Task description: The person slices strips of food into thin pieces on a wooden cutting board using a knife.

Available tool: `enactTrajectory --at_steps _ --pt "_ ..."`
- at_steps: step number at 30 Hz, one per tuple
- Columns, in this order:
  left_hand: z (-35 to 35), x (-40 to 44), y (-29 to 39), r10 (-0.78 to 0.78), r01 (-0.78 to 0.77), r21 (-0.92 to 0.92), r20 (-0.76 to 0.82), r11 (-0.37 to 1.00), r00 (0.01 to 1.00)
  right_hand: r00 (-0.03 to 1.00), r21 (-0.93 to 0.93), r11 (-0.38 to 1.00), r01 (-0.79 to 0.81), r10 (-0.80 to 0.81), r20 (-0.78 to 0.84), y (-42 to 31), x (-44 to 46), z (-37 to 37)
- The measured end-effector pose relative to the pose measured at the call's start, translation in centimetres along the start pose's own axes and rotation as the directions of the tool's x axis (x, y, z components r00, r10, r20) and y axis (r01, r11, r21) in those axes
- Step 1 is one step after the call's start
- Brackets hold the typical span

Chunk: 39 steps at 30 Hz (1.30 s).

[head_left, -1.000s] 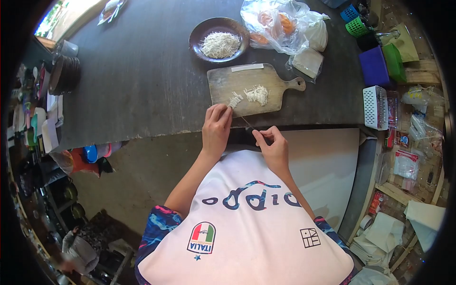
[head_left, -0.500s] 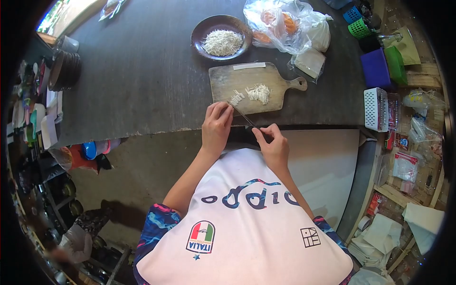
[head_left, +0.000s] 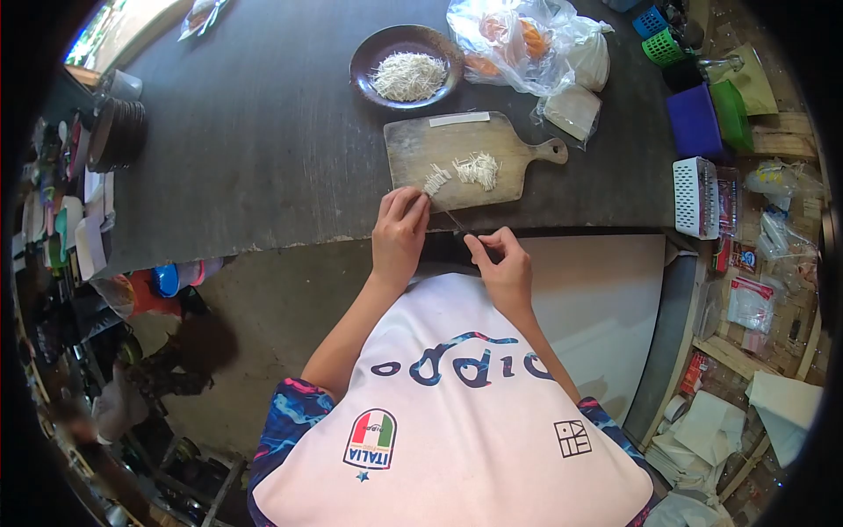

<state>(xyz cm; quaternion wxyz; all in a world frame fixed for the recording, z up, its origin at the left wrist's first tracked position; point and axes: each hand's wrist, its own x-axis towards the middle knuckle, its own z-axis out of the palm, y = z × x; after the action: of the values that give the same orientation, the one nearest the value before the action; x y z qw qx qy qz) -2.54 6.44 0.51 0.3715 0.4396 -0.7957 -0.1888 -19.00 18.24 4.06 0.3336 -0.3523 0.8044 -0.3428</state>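
My left hand [head_left: 401, 230] is closed at the lower left corner of the wooden cutting board [head_left: 413, 145], its fingertips pressed down beside short white pieces [head_left: 436, 179]. What lies under those fingertips is hidden. In my right hand [head_left: 502, 265] is the dark handle of a knife [head_left: 456, 221], whose thin blade points up and left toward my left fingertips. A heap of fine white strips [head_left: 478, 170] lies mid-board, and one long white strip [head_left: 459, 119] rests along the board's far edge. Beyond the board, a dark bowl [head_left: 359, 74] holds more white shreds [head_left: 408, 77].
Plastic bags with orange items [head_left: 518, 44] and a wrapped white block [head_left: 572, 111] lie at the back right. A white basket [head_left: 695, 198] stands at the right edge. Stacked dark plates [head_left: 118, 133] are at the left. A person [head_left: 123, 404] is at the lower left.
The knife blade tilted up toward my left fingertips and has since lowered again. Both hands stay in nearly the same place. The person at the lower left has shifted position.
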Motion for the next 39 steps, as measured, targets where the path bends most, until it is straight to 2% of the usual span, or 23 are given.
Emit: enactTrajectory --at_steps 3,6,9,15,18,24,27,39 --pt "-0.1 0.1 0.1 0.001 -0.001 -0.016 0.004 1.000 1.000 1.000 -0.051 0.999 -0.015 0.014 -0.018 0.1 -0.2 -0.1" --pt "0.1 0.0 -0.1 0.007 -0.007 -0.006 -0.003 1.000 1.000 0.989 -0.048 0.992 0.118 -0.122 -0.082 0.2 0.3 0.9" --pt "0.1 -0.2 -0.2 0.001 -0.001 -0.011 -0.004 1.000 1.000 0.992 -0.014 0.994 0.107 -0.107 -0.069 0.2 0.2 0.7" --pt "-0.2 0.0 -0.1 0.008 -0.008 -0.004 0.020 1.000 1.000 0.999 -0.032 0.999 -0.016 0.015 -0.037 0.1 0.0 0.5" --pt "-0.2 0.0 -0.2 0.019 -0.019 0.003 0.012 1.000 1.000 0.999 -0.008 0.999 0.031 -0.032 -0.036 -0.3 0.1 0.5" --pt "-0.2 0.0 -0.2 0.014 -0.014 -0.009 0.007 1.000 1.000 0.997 0.010 0.997 -0.073 0.073 0.011 -0.2 -0.2 0.0" --pt "0.0 -0.1 -0.3 0.016 -0.016 -0.001 -0.002 1.000 1.000 1.000 0.038 0.999 0.018 -0.017 -0.025 0.3 0.1 0.6" --pt "0.0 -0.2 -0.3 0.005 -0.005 -0.025 -0.011 1.000 1.000 1.000 0.028 1.000 -0.013 0.013 -0.010 -0.1 -0.2 0.1"
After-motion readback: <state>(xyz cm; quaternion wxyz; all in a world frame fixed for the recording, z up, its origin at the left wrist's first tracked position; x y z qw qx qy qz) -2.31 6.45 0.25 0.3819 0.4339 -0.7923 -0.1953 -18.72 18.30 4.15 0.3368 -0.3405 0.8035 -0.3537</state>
